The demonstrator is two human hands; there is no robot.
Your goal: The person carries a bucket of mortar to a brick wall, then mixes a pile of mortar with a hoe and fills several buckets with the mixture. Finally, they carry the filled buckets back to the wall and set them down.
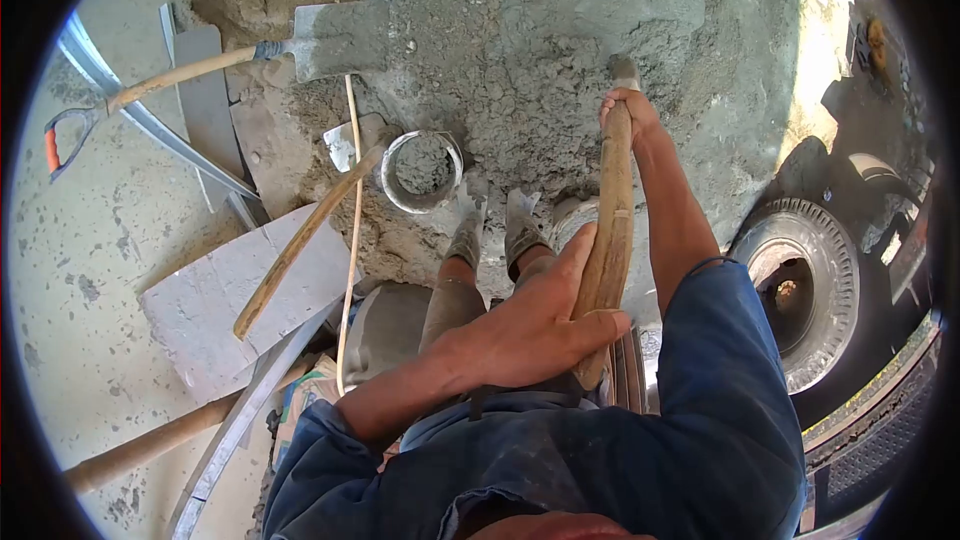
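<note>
The right hand (pixel 628 110) curls its fingers round the handle (pixel 616 190) over the wet mix (pixel 540 90); the left hand (pixel 530 325), fingers together, thumb apart, holds it nearer the body. The blade seems partly buried

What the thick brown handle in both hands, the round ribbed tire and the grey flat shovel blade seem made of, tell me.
The thick brown handle looks like bare, worn wood, from its uneven streaks, though its pale ring leaves bamboo possible. The round ribbed tire seems dusty, matte rubber, with molded tread. The grey flat shovel blade is probably dull metal: thin, stiff-looking, partly smeared.
</note>
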